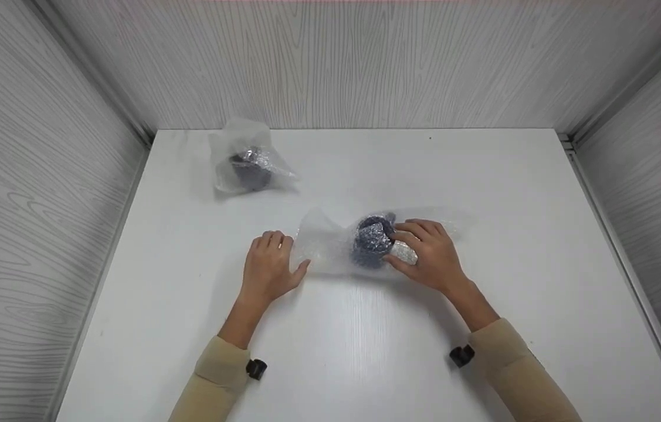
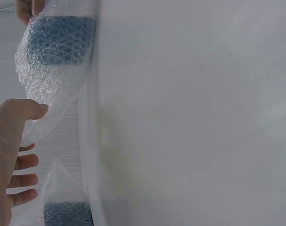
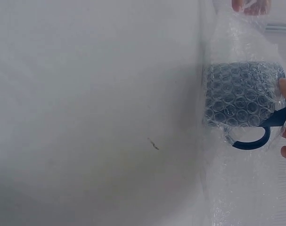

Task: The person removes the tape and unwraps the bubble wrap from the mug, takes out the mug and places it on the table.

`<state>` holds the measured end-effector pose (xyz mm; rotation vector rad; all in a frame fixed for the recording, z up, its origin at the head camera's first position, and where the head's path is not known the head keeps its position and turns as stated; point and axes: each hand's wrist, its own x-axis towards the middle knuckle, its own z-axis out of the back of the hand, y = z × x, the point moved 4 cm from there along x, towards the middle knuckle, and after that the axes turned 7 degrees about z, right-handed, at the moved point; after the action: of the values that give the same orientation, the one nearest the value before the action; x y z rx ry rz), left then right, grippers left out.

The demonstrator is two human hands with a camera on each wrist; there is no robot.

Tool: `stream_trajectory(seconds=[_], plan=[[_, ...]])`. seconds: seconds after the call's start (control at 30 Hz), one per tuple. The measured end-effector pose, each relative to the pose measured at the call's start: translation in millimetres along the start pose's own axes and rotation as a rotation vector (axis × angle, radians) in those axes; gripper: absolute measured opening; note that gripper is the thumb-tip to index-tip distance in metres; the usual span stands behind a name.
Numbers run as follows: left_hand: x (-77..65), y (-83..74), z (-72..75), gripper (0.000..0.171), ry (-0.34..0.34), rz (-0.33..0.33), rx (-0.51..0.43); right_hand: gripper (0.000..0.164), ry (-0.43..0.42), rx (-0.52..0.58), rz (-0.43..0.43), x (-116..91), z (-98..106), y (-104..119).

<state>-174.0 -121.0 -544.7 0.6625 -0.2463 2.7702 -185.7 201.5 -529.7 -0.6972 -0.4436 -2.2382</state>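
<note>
A dark blue mug (image 1: 372, 241) lies in the middle of the white table, partly covered by a sheet of bubble wrap (image 1: 325, 249). Its handle (image 3: 252, 144) and part of its rim show bare in the right wrist view. My right hand (image 1: 429, 253) grips the mug at its rim end, with thumb and fingers spread around it. To the left, my left hand (image 1: 268, 266) holds the free end of the wrap, thumb on top. The left fingers (image 2: 26, 162) show below the wrap's edge. What they press against is partly hidden.
Toward the back left of the table (image 1: 365, 351) stands another dark object in bubble wrap (image 1: 252, 167), mug-like in shape. Wood-grained panels (image 1: 330, 64) enclose the back and both sides. A small dark mark (image 3: 153, 144) is on the tabletop.
</note>
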Motion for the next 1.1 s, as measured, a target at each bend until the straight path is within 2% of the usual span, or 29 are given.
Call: stream_trajectory(seconds=[0.2, 0.37, 0.53, 0.67, 0.83, 1.1], plan=[[-3.5, 4.9, -4.6, 0.052, 0.030, 0.019, -0.014, 0.046, -0.003, -0.004, -0.005, 0, -1, 1], [-5.4, 7.1, -5.3, 0.054, 0.029, 0.030, -0.041, 0.044, -0.006, 0.001, -0.006, 0, -1, 1], [-3.7, 8.3, -2.1, 0.057, -0.001, 0.046, -0.104, 0.044, 0.003, 0.004, -0.006, 0, -1, 0], [0.6, 7.0, 3.5, 0.060, -0.041, 0.047, -0.120, 0.044, 0.020, 0.006, -0.013, 0, -1, -1], [8.1, -1.4, 13.9, 0.060, -0.071, 0.032, -0.092, 0.045, 0.008, 0.007, -0.001, 1, 0, -1], [21.3, -27.4, 25.8, 0.054, -0.116, -0.033, -0.048, 0.046, -0.014, 0.006, 0.019, 1, 0, 0]])
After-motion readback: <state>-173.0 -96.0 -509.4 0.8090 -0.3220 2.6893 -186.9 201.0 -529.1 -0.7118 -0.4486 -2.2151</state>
